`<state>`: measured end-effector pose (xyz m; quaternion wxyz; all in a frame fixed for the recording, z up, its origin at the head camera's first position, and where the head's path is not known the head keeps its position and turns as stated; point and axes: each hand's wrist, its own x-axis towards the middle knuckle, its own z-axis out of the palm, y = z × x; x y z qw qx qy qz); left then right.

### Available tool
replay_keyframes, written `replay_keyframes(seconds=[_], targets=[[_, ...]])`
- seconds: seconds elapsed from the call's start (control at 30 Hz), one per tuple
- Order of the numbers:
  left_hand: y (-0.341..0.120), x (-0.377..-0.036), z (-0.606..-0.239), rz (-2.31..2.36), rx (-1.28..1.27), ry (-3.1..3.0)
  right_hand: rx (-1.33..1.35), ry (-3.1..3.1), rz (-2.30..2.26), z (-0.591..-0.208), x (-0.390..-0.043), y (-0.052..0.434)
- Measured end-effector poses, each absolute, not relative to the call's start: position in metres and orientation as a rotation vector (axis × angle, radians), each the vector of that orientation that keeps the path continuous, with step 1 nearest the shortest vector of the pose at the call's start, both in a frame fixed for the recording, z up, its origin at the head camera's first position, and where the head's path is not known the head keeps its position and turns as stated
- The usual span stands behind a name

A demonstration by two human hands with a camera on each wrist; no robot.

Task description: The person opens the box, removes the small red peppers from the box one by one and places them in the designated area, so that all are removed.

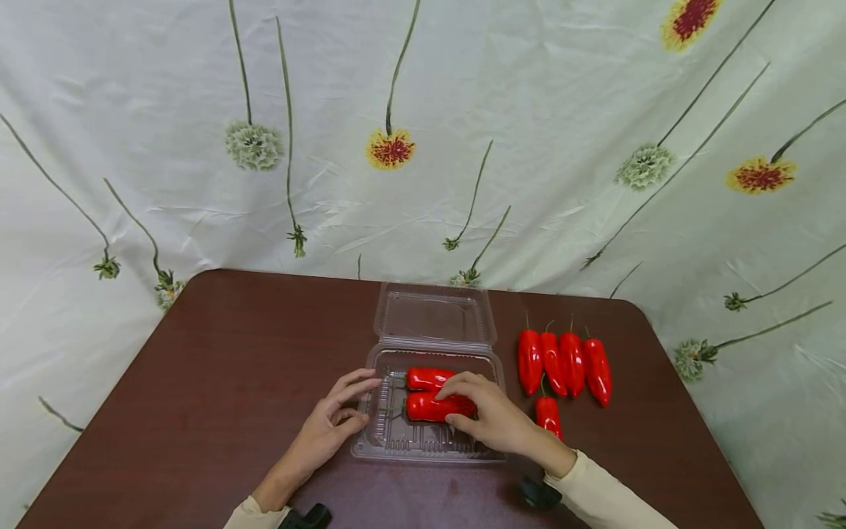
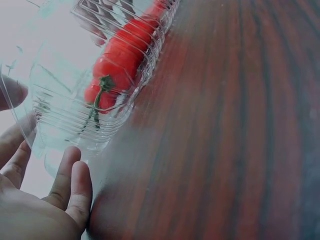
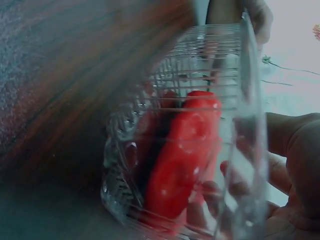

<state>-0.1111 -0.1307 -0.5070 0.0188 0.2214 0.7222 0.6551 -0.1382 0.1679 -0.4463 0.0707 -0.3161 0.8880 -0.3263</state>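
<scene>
Behind the brown table (image 1: 218, 367) hangs a pale cloth (image 1: 529, 110) printed with long-stemmed flowers, and it covers the whole background. On the table, near the front edge, stands a clear plastic box (image 1: 396, 437) with its lid (image 1: 434, 314) folded open toward the back. Two red peppers lie in the box side by side, with their green stems to the left: the far pepper (image 1: 426, 378) and the near pepper (image 1: 428, 408). The right hand (image 1: 489, 415) reaches into the box from the right and its curled fingers grip the near pepper; the right wrist view shows this pepper (image 3: 182, 160) through the ribbed wall, with the fingers (image 3: 295, 150) just behind it. The left hand (image 1: 330, 426) lies at the left end of the box, its fingers relaxed and only lightly bent, touching the rim and holding nothing. In the left wrist view the fingers (image 2: 70, 180) rest against the box corner (image 2: 65, 120), and a pepper stem (image 2: 102, 85) is seen through the plastic. To the right of the box, four more peppers (image 1: 562, 361) lie in a row on the table, close together, with their stems pointing to the back. A fifth pepper (image 1: 548, 415) lies nearer, just beside the right wrist. Both sleeves are cream coloured.
</scene>
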Motion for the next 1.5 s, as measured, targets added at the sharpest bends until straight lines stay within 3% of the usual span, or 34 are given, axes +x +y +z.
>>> replay_keyframes(seconds=[0.97,1.5], targets=[[-0.13,-0.112,-0.506,2.01,0.639,2.267,-1.143,2.587,-0.669,-0.456,-0.139,0.155],[-0.128,-0.111,-0.505,1.997,0.66,2.298,-1.086,2.591,-0.805,-0.433,-0.132,0.169]])
